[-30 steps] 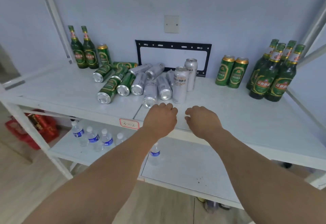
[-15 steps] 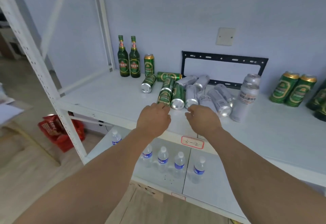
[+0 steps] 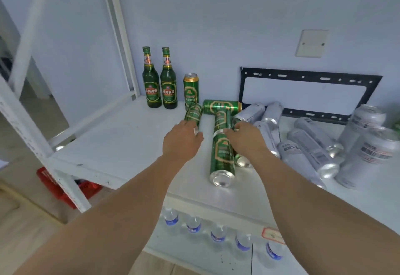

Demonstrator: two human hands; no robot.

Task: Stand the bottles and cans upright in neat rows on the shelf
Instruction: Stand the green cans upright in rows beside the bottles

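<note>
Two green bottles [image 3: 151,86] [image 3: 169,86] and a green can [image 3: 191,89] stand upright at the back left of the white shelf [image 3: 121,145]. Several green cans lie in a heap beside them. My left hand [image 3: 181,139] curls over the near end of one lying green can [image 3: 193,112]. My right hand [image 3: 245,139] covers another lying green can [image 3: 243,161], with thumb and fingers curled at its far end. A third green can [image 3: 221,155] lies between my hands. Several silver cans [image 3: 311,151] lie to the right, and two silver cans [image 3: 368,153] stand upright.
A black metal bracket [image 3: 307,78] leans on the wall behind the cans. Several small water bottles [image 3: 193,226] stand on the lower shelf. White shelf uprights [image 3: 36,136] rise on the left, with a red crate [image 3: 65,190] on the floor beyond.
The view has swung left and closer to the green cans. Both hands moved forward from the shelf's front edge onto the lying green cans.
</note>
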